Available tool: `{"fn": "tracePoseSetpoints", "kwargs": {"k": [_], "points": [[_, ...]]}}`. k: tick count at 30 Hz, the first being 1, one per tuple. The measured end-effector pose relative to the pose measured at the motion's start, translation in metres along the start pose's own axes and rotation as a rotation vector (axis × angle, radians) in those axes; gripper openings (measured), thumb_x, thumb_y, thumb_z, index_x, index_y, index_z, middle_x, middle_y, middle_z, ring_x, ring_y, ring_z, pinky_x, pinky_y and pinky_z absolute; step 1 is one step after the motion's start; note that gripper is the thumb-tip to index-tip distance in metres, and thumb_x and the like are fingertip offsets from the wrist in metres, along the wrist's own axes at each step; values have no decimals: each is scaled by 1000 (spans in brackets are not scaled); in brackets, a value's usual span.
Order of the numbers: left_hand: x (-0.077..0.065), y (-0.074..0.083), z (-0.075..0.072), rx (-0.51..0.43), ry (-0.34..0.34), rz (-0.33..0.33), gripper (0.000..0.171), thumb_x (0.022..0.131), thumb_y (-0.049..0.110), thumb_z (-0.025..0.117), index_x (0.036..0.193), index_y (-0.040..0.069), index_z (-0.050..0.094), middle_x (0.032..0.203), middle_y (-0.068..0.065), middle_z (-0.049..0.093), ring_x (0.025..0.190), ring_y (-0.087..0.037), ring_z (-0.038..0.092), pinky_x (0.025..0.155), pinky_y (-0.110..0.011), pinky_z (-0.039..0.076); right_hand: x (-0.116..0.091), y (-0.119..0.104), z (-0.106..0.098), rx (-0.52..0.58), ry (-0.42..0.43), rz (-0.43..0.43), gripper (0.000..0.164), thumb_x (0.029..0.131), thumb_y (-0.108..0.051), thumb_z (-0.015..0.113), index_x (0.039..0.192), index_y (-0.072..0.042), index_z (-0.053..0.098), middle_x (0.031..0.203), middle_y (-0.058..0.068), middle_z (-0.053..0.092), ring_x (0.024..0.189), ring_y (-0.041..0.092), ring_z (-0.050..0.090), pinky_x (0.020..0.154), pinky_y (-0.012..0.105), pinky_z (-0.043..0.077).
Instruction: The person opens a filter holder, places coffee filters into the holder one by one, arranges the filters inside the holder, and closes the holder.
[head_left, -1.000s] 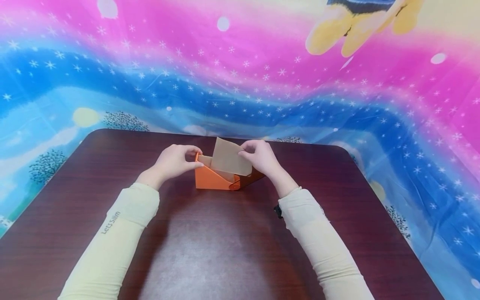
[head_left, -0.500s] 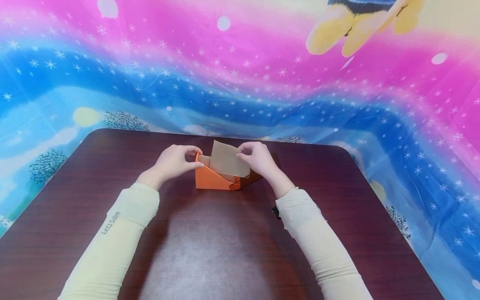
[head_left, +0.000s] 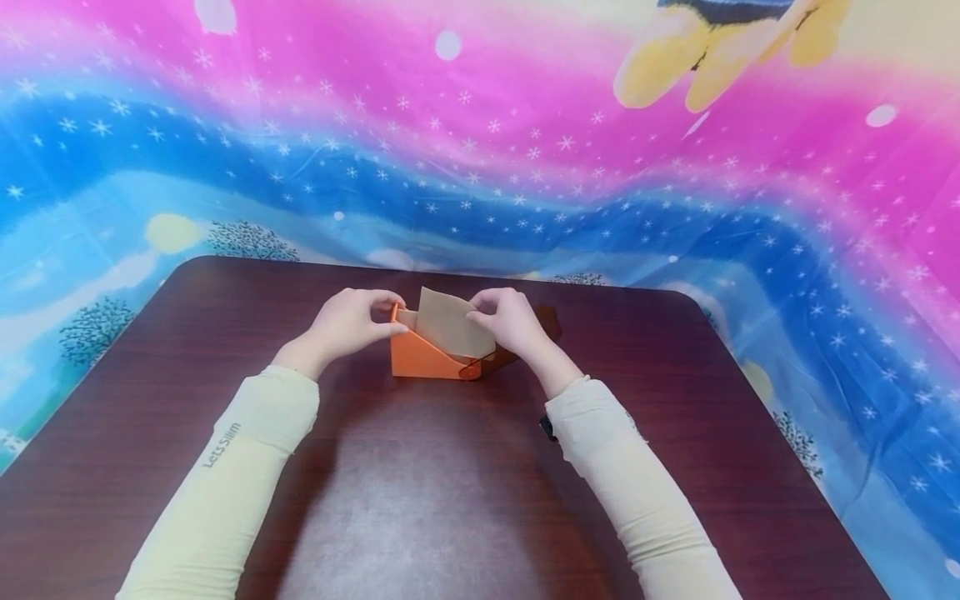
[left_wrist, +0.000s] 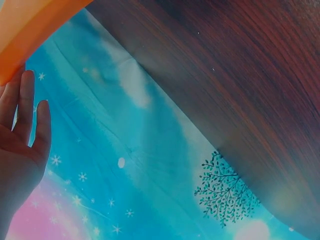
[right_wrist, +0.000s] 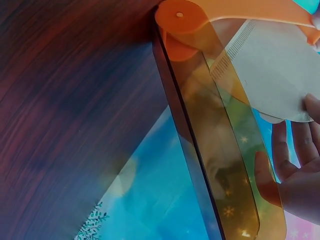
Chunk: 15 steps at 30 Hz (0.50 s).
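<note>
An orange coffee filter case stands on the table with its see-through amber lid swung out to the right. My left hand grips its tall left end, thumb on the near side and fingers behind. Between thumb and fingers, my right hand pinches the upper right edge of a brown paper coffee filter. The filter leans, its lower part down behind the case's near wall. In the right wrist view its crimped seam shows through the lid. More brown paper sticks up inside the case at the left.
The dark wooden table reaches toward me and to both sides of the case. Behind it hangs a pink and blue cloth with snowflakes and trees, close along the table's far edge.
My right hand has moved left and slightly down with the coffee filter, which now sits lower in the case. More of the lid shows behind the right hand. The left hand has stayed put.
</note>
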<state>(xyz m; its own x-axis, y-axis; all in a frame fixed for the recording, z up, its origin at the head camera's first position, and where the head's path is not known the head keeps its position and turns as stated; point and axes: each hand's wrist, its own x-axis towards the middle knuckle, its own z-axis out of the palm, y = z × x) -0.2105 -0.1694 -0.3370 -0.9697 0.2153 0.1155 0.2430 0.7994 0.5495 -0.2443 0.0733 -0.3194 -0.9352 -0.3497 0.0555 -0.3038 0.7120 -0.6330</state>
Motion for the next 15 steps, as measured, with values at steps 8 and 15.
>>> {"fn": "tracePoseSetpoints", "kwargs": {"k": [8, 15], "points": [[0, 0, 0, -9, -9, -2, 39, 82, 31, 72, 116, 14, 63, 114, -10, 68, 110, -28, 61, 99, -50, 42, 1, 1, 8, -16, -16, -4, 12, 87, -18, 66, 96, -11, 71, 100, 7, 70, 93, 22, 61, 80, 33, 55], [0, -1, 0, -2, -9, 0, 41, 82, 32, 71, 117, 13, 63, 114, -10, 68, 109, -27, 61, 99, -50, 42, 3, 1, 16, -36, -41, 11, 14, 87, -19, 66, 97, -11, 71, 101, 6, 70, 93, 22, 60, 81, 33, 55]]}}
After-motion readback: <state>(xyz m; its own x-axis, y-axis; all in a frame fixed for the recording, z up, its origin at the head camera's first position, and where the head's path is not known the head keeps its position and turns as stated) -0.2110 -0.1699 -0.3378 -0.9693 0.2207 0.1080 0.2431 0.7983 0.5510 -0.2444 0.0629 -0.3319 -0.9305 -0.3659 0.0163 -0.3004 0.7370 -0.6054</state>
